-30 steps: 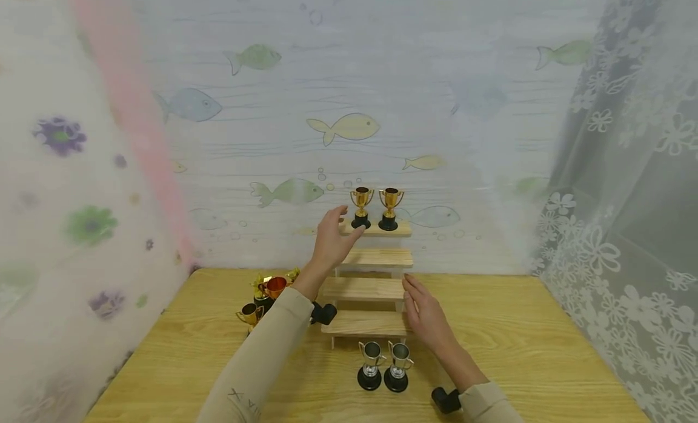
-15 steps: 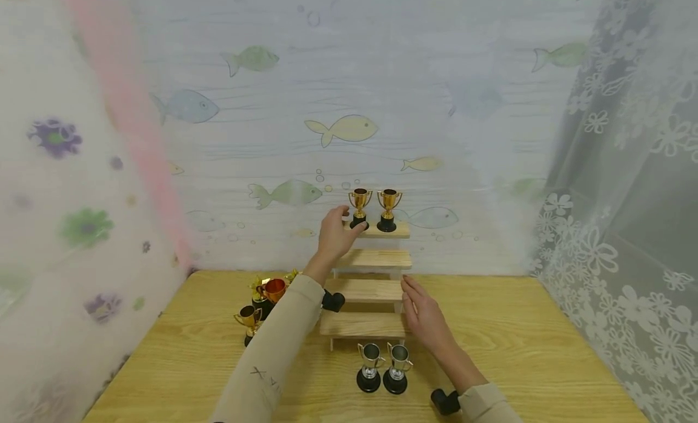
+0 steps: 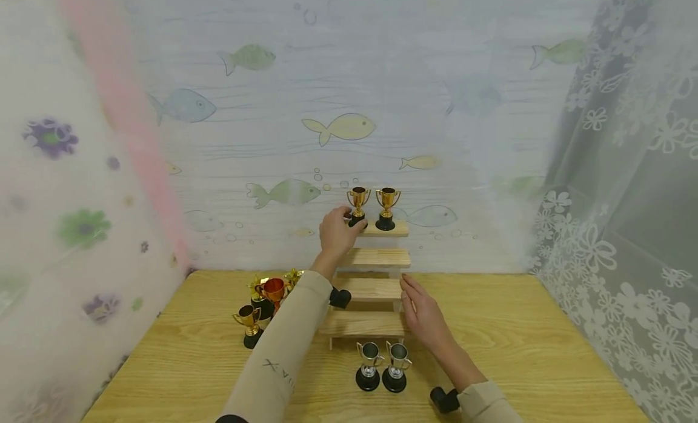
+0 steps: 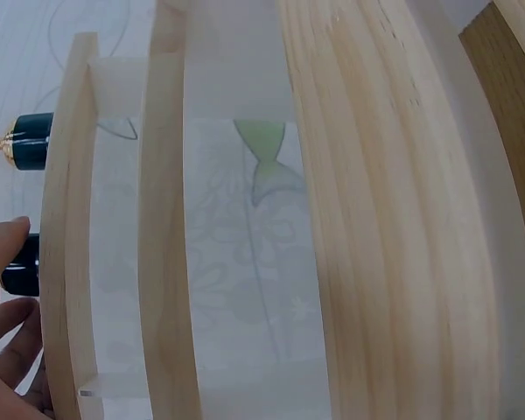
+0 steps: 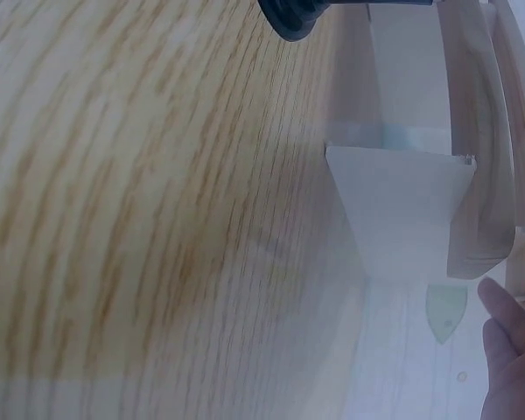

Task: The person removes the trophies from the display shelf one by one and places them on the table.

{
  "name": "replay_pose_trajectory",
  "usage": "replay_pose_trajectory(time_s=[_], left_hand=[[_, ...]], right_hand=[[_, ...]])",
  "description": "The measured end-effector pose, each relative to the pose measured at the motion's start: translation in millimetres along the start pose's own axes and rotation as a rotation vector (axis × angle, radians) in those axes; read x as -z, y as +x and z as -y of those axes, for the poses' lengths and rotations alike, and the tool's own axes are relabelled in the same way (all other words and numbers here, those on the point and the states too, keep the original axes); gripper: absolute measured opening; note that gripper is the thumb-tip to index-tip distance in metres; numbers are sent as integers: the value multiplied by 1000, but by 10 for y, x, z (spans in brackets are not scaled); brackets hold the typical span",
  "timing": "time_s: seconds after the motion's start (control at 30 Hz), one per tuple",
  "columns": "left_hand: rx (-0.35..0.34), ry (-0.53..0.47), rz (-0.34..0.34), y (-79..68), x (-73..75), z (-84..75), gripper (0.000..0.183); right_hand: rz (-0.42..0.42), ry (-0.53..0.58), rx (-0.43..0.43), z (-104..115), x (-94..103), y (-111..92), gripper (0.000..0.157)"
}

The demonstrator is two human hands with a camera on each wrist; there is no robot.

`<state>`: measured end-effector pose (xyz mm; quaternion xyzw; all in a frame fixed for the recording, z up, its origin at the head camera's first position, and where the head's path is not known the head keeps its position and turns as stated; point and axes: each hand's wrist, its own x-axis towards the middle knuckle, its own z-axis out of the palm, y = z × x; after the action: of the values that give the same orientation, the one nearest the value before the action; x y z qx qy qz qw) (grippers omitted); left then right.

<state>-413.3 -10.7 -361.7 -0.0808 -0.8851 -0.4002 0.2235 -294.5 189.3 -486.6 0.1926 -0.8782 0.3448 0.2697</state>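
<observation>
At the top of a stepped wooden stand (image 3: 376, 289), my left hand (image 3: 337, 232) pinches the black base of the left gold trophy cup (image 3: 358, 197). In the left wrist view the thumb lies on that base (image 4: 22, 267), with the fingers curled behind it. A second gold trophy cup (image 3: 388, 199) stands upright to its right on the same step. My right hand (image 3: 428, 317) rests its straight fingers along the stand's right side, near the middle steps. Two silver trophy cups (image 3: 369, 365) stand on the table in front of the stand.
Left of the stand, partly behind the left forearm, are a gold cup (image 3: 248, 326), a red-orange cup (image 3: 274, 288) and shiny gold ornaments (image 3: 294, 276). A fish-patterned curtain (image 3: 463, 138) hangs behind the wooden table (image 3: 491, 338).
My left hand has shifted slightly right and closed in around the left gold cup's base, the forearm swinging right with it. The right hand stays at the stand's side.
</observation>
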Motion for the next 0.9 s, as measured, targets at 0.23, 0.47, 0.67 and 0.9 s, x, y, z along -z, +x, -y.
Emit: replay_pose_trajectory(time_s=[0.23, 0.47, 0.67, 0.9], left_hand=[[-8, -6, -14, -6, -7, -15, 41], [3, -14, -23, -11, 7, -10, 40], [24, -54, -11, -6, 41, -2, 41], [25, -140, 31, -18, 66, 15, 39]], right_hand=[[8, 5, -8, 18, 15, 3, 38], [20, 5, -25, 20, 9, -9, 38], [15, 6, -20, 38, -1, -5, 38], [29, 7, -39, 36, 21, -3, 39]])
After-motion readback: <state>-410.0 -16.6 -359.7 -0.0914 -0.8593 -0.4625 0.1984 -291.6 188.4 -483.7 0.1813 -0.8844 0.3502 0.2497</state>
